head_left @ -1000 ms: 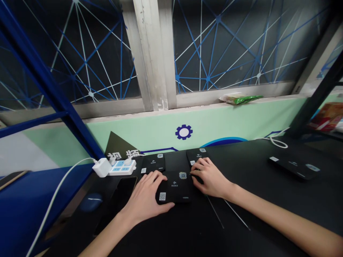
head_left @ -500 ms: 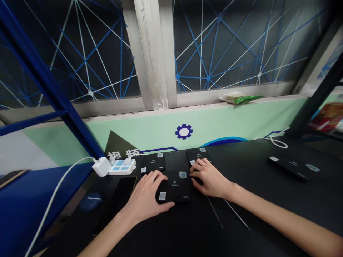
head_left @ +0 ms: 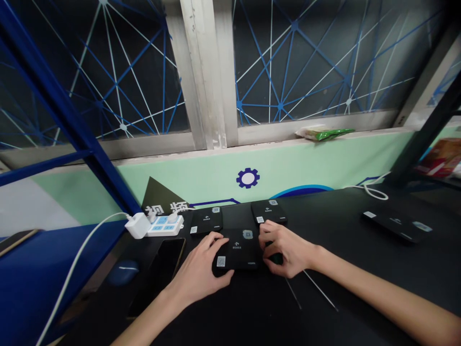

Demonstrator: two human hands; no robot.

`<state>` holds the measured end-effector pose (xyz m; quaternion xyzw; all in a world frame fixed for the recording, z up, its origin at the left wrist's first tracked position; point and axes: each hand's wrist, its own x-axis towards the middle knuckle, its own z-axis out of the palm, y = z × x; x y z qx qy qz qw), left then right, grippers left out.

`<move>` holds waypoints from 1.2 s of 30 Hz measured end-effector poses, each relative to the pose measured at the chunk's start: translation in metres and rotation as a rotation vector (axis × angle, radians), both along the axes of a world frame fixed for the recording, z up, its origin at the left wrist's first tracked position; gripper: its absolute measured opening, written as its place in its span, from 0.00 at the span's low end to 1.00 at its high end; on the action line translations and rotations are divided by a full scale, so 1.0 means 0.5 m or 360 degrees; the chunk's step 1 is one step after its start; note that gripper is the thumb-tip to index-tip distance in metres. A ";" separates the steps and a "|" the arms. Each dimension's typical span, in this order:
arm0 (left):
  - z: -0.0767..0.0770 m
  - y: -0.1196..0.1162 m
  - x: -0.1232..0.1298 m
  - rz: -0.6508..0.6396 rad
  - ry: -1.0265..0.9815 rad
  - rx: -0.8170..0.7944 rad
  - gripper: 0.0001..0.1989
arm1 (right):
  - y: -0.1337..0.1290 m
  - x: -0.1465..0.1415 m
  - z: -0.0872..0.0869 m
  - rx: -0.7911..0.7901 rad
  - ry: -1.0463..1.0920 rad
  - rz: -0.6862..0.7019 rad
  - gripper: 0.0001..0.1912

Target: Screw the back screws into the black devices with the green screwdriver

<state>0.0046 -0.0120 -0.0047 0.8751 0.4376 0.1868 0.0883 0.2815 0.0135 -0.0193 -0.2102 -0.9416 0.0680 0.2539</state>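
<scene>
A black set-top box [head_left: 237,252] with a QR sticker and an HDMI mark lies flat on the black table. My left hand [head_left: 200,266] grips its left side, fingers at the far edge and thumb at the near edge. Just off its right side, my right hand [head_left: 284,247] has its fingers curled together. Something dark green [head_left: 276,258] shows between those fingers, mostly hidden, so its kind is unclear. Two thin metal rods, a darker one [head_left: 293,293] and a brighter one [head_left: 321,290], lie on the table, their far ends running under the right hand.
Behind stand two similar boxes, one left [head_left: 206,221] and one right [head_left: 269,212]; another [head_left: 396,225] lies far right. At left are a power strip [head_left: 163,226] with a white charger [head_left: 138,226], a phone [head_left: 162,269] and a blue mouse [head_left: 123,272]. A green wall [head_left: 201,175] bounds the back.
My right hand has shifted slightly right and toward me, away from the box's edge, its fingers more curled, revealing the dark green thing. The left hand keeps its grip on the box.
</scene>
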 end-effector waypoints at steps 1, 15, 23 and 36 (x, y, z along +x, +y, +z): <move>-0.001 0.000 -0.001 -0.0004 -0.0003 0.0007 0.28 | -0.001 0.000 -0.002 0.0003 -0.0001 0.0015 0.06; -0.014 0.000 -0.001 0.0033 0.0046 -0.0001 0.28 | -0.007 -0.001 -0.014 0.0077 0.0087 0.0076 0.05; -0.015 -0.001 -0.001 0.0008 -0.0014 -0.0008 0.26 | -0.011 -0.009 0.003 0.0136 0.0120 -0.0121 0.09; -0.028 0.015 -0.009 0.0220 0.0123 0.0344 0.21 | -0.023 -0.027 0.000 0.0177 -0.0235 -0.0360 0.21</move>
